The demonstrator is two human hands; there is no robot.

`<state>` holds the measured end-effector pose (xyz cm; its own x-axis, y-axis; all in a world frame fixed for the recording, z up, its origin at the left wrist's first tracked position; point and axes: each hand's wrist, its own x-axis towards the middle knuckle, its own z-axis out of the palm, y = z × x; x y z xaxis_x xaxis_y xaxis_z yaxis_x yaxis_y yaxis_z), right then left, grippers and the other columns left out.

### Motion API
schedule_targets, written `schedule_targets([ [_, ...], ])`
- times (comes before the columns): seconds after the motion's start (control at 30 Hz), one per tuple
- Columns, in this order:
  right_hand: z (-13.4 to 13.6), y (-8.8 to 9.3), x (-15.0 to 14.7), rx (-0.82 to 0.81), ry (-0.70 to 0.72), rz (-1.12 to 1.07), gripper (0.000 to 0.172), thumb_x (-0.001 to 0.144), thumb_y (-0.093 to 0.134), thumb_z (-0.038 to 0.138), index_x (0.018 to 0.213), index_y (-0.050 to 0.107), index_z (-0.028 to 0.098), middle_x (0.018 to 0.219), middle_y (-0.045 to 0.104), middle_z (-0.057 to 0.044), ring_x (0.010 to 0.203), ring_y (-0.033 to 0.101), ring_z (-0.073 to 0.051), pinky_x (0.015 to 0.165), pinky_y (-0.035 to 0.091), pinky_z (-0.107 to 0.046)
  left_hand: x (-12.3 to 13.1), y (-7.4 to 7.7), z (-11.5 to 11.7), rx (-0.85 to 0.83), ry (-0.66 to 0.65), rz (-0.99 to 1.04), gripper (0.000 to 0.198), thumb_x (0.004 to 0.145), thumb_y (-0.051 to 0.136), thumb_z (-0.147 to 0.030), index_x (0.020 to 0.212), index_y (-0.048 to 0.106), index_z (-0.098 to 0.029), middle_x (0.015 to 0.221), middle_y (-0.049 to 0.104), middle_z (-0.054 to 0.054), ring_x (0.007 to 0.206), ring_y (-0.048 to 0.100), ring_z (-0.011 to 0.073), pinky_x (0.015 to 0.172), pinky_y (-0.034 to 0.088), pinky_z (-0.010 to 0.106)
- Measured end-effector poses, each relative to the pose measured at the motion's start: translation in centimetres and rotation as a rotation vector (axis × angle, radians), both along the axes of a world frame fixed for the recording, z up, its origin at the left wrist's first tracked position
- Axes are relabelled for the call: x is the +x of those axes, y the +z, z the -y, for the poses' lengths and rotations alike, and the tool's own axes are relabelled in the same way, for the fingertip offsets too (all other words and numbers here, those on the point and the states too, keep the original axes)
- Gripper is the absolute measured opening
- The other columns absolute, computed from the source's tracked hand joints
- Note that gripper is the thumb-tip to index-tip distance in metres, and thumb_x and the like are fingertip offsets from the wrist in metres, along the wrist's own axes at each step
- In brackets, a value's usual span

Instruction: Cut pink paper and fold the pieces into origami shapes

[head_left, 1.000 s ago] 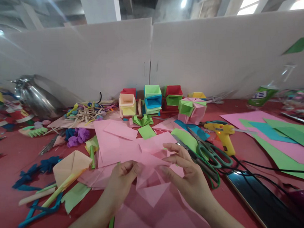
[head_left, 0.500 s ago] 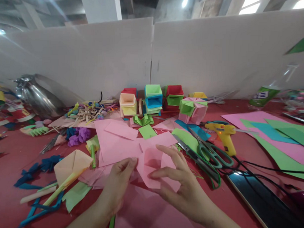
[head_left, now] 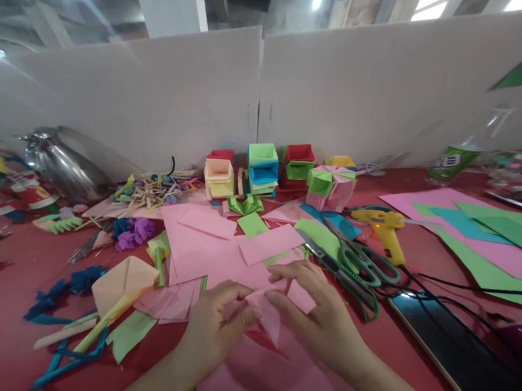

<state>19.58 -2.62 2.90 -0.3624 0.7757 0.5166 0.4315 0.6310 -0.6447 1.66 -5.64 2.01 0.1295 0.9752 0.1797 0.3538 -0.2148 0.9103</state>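
I observe two hands at work, both on one pink folded paper [head_left: 269, 316], which sits left of the yellow glue gun [head_left: 384, 228] and nearer to me, above loose pink sheets on the red table [head_left: 16, 346]. The left hand [head_left: 216, 328] pinches the paper's left edge between thumb and fingers; the right hand [head_left: 320, 317] clamps its right side, fingertips pressed onto the fold. One pair of green-handled scissors [head_left: 363, 266] lies just beside the glue gun, on its near side. One dark screen [head_left: 448, 342] lies nearer still, below the gun. Left of the gun and farther back stands a cluster of paper boxes [head_left: 262, 168]; I cannot count them exactly.
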Motion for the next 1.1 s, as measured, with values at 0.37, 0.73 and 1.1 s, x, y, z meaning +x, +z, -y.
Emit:
schedule_targets([
  [0.37, 0.0, 0.7, -0.1, 0.059, 0.033, -0.001, 0.015, 0.081, 0.057, 0.02, 0.092, 0.066, 0.025, 0.084, 0.065, -0.003, 0.081, 0.058, -0.019, 0.073, 0.043, -0.034, 0.1, -0.2, 0.0, -0.033, 0.09, 0.047, 0.01, 0.08, 0.059, -0.03, 0.077, 0.062, -0.021, 0.076, 0.062, 0.0, 0.076, 0.055, 0.0171, 0.072, 0.04, 0.024],
  [0.73, 0.2, 1.4, -0.4, 0.074, 0.126, 0.146, 0.007, 0.082, 0.057, 0.02, 0.077, 0.061, 0.023, 0.072, 0.066, 0.001, 0.071, 0.053, -0.016, 0.074, 0.036, -0.035, 0.0, -0.2, 0.3, 0.115, 0.025, 0.021, 0.009, 0.082, 0.057, -0.024, 0.076, 0.062, -0.02, 0.076, 0.061, 0.002, 0.076, 0.055, 0.0163, 0.07, 0.04, 0.025],
  [1.1, 0.5, 1.4, -0.3, -0.116, 0.173, 0.055, 0.013, 0.088, 0.048, 0.023, 0.081, 0.059, 0.022, 0.067, 0.059, 0.0, 0.066, 0.051, -0.015, 0.071, 0.04, -0.032, -0.3, -0.4, -0.2, -0.008, -0.074, 0.184, 0.013, 0.083, 0.056, -0.027, 0.073, 0.06, -0.019, 0.074, 0.058, 0.001, 0.073, 0.053, 0.0157, 0.068, 0.039, 0.025],
])
